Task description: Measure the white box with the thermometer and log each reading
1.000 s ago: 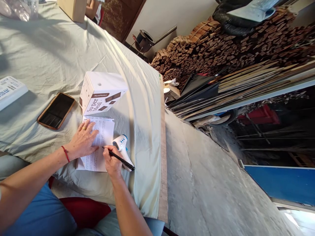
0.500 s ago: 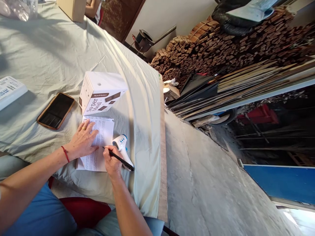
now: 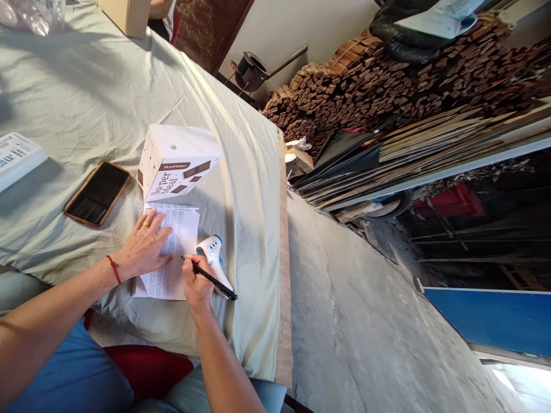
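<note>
My left hand [image 3: 148, 244] lies flat with fingers spread on a sheet of paper [image 3: 185, 221] covered in small lines of writing. A black pen [image 3: 217, 282] is gripped in my right hand [image 3: 198, 287], its tip touching or close to the paper near the middle. Just right of the paper, partly behind my right hand, lies a white and blue infrared thermometer [image 3: 212, 248]. A white "Super Meal" box [image 3: 178, 152] stands at the paper's far edge. Left of the box is a phone [image 3: 97, 194] in an orange-brown case, screen dark.
A pale cloth [image 3: 253, 229] covers the table. At far left lies a white box [image 3: 19, 160]; a cardboard box [image 3: 124, 17] stands at the back, with a person's arm [image 3: 160, 8] beyond. Stacked firewood [image 3: 365, 86] and flat boards [image 3: 387, 166] lie past the right edge.
My right hand and the pen have shifted very slightly right. My left hand stays in place on the paper. The person's arm at the back has moved a little.
</note>
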`<state>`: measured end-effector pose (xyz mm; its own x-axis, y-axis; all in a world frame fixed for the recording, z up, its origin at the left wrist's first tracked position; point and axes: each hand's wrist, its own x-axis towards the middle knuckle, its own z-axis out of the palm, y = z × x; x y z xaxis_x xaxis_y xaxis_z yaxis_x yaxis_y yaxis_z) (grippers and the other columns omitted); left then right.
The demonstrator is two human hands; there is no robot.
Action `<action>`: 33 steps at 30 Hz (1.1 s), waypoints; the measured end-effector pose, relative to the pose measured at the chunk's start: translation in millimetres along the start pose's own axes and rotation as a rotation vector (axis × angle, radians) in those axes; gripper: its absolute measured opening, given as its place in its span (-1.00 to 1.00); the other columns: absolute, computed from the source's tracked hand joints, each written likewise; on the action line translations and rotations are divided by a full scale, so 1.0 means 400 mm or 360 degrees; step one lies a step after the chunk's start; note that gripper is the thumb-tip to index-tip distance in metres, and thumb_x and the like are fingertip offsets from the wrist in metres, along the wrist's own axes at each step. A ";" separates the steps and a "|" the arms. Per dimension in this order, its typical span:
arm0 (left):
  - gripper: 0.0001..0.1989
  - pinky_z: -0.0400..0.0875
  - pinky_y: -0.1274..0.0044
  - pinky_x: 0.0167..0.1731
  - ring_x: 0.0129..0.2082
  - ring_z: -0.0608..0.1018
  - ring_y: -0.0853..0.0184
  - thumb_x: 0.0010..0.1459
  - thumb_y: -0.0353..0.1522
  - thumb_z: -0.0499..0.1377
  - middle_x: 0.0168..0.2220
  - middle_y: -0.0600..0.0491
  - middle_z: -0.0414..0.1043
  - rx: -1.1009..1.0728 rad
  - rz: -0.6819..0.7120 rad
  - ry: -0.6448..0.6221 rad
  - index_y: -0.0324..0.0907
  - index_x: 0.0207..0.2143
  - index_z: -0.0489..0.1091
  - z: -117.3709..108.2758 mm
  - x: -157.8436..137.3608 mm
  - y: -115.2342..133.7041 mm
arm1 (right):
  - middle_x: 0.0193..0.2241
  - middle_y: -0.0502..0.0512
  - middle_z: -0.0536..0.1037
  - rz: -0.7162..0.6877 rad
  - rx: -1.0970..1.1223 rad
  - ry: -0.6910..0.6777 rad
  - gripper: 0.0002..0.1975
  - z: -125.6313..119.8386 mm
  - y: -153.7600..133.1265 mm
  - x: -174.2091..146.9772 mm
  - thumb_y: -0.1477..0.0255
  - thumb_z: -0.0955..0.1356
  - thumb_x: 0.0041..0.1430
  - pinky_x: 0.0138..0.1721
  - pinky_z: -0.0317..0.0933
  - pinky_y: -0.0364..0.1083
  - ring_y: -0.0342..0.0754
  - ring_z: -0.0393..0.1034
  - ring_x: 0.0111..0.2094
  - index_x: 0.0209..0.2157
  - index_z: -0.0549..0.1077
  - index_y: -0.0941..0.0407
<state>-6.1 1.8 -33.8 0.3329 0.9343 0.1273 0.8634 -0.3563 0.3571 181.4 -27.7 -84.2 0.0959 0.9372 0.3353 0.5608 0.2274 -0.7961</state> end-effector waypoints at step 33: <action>-0.25 0.40 0.09 0.13 0.10 0.47 0.00 -0.04 -0.29 0.35 0.09 -0.16 0.40 -0.0920 -0.0480 0.0871 -0.20 0.21 0.23 -0.019 0.164 -0.222 | -0.02 0.34 0.52 -0.0226 -0.0940 -0.0115 -0.52 -0.166 0.065 0.018 0.22 0.34 0.30 -0.04 0.35 0.20 0.24 0.44 -0.03 0.17 0.45 0.12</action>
<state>-63.7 94.7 -50.0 -0.2391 0.9143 0.3270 0.5069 -0.1697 0.8451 251.3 -32.4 -69.1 -0.0573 0.9287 0.3663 0.9273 0.1855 -0.3252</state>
